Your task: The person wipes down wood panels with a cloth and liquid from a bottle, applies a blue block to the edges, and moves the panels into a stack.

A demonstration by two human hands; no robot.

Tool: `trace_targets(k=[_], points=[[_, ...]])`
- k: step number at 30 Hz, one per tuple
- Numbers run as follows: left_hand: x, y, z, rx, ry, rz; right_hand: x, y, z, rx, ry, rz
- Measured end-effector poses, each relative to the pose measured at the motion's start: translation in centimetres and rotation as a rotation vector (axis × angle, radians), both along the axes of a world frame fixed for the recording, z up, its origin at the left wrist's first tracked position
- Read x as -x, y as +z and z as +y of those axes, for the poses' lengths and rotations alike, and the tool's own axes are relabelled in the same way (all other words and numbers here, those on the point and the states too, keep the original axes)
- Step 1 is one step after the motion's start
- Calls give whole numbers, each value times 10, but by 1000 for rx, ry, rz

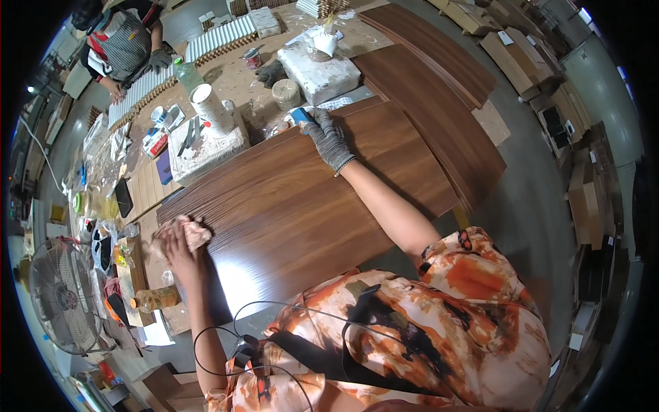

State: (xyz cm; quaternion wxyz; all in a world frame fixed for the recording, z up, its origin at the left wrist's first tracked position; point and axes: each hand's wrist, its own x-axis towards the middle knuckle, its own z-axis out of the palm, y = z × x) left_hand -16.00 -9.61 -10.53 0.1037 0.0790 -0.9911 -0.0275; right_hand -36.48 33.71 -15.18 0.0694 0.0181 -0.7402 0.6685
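Observation:
A brown wood-grain board (295,199) lies in front of me, its near left part shining with reflected light. My left hand (182,258) is bare and closed over a crumpled pinkish cloth (197,233) at the board's left end; hand and cloth are slightly blurred. At the far edge my right hand (331,143), in a grey knit glove, grips a small blue block (301,117) with a pale underside. I cannot make out its exact kind. The right wrist rests above the board's surface.
More brown boards (419,110) are stacked at the far right. Paint-stained white blocks (319,72) stand behind the board, one bearing a white cup (204,99). Bottles (156,299) and a fan (65,295) are at left. A gloved co-worker (123,44) handles corrugated strips at far left.

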Motion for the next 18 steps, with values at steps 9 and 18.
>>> trace_targets(k=[9,18], points=[[61,17,267,-179,-621,-100,-62,81,70,851,-264,-45],[118,5,446,-274,-1116,-78,-231,-17,314,1896,349,415]])
